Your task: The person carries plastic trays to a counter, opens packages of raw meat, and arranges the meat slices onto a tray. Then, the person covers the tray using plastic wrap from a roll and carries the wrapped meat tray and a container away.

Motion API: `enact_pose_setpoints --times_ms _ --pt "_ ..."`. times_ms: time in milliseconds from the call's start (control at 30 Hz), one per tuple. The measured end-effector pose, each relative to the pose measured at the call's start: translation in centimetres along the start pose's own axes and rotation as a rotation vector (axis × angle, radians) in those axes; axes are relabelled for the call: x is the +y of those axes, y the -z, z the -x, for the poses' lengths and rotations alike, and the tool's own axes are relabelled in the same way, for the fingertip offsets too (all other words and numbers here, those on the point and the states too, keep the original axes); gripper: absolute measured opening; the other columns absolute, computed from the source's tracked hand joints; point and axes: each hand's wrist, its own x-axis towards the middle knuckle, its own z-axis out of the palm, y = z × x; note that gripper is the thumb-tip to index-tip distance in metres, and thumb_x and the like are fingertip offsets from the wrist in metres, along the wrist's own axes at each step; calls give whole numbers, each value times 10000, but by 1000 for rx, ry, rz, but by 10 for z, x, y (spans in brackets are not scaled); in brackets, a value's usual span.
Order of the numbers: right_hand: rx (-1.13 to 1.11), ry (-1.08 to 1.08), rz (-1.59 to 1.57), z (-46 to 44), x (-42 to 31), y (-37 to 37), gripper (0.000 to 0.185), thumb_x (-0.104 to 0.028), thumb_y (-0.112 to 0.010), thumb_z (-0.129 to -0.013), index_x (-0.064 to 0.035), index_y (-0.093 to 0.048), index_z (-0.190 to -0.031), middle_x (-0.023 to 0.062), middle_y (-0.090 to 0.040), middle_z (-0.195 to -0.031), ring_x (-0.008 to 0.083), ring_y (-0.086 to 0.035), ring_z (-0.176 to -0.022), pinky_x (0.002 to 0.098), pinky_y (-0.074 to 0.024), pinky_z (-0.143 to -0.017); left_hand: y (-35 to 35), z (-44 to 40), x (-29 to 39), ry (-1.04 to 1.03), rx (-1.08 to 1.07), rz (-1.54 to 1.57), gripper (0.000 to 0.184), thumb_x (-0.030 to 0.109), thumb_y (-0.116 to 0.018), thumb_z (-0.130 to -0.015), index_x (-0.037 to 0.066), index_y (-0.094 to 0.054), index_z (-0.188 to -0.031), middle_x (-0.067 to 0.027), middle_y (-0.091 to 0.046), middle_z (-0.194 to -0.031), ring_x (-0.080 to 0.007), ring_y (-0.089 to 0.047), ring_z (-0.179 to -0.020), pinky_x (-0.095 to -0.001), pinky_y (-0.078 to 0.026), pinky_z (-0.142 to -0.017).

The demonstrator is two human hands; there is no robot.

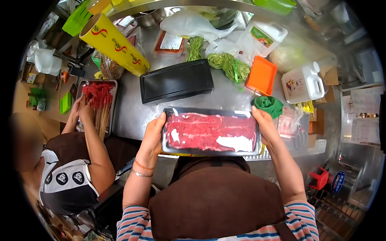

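A black tray of red sliced meat (213, 131), covered in shiny clear film, is held up level near the table's front edge. My left hand (152, 134) grips its left end, with the thumb on the rim. At the right end my right hand (265, 126) holds it in the same way. Both hands' fingers are partly hidden under the tray. Just behind it lies a black tray or stack of trays (177, 82). A green cloth or bundle (268, 105) is beside my right hand. Part of a yellow item (189, 154) shows beneath the meat tray.
At the left, a co-worker's hands (80, 112) touch skewers of red meat (98, 96) in a metal tray. Behind are a yellow film roll (114, 44), green bundles (231, 64), an orange tray (261, 75) and white jugs (301, 84). Scissors (299, 138) lie at the right.
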Motion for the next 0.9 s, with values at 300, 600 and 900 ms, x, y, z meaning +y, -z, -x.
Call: enact_pose_setpoints --times_ms 300,600,900 --pt "-50 -31 -74 80 -45 -11 359 -390 -561 -911 -37 -608 -869 30 -631 -830 65 -536 -722 223 -436 -674 17 42 59 -76 -93 -489 384 331 -409 -978 32 -596 -1132 -75 -620 -1102 -135 -571 -965 -275 -439 -860" --pt "-127 109 180 82 -52 -15 521 -486 -542 -892 24 -590 -987 18 -565 -800 61 -475 -738 229 -398 -640 -142 9 75 -76 -967 -985 301 185 -549 -925 -31 -592 -1130 -76 -650 -1037 -110 -569 -905 -262 -455 -819" --pt "-248 188 -88 98 -43 22 378 -151 -590 -859 -29 -530 -1212 79 -609 -1020 98 -621 -752 175 -449 -561 -125 22 75 192 -800 -825 335 126 -560 -921 -21 -536 -1221 -15 -599 -1075 -72 -518 -974 -225 -422 -869"
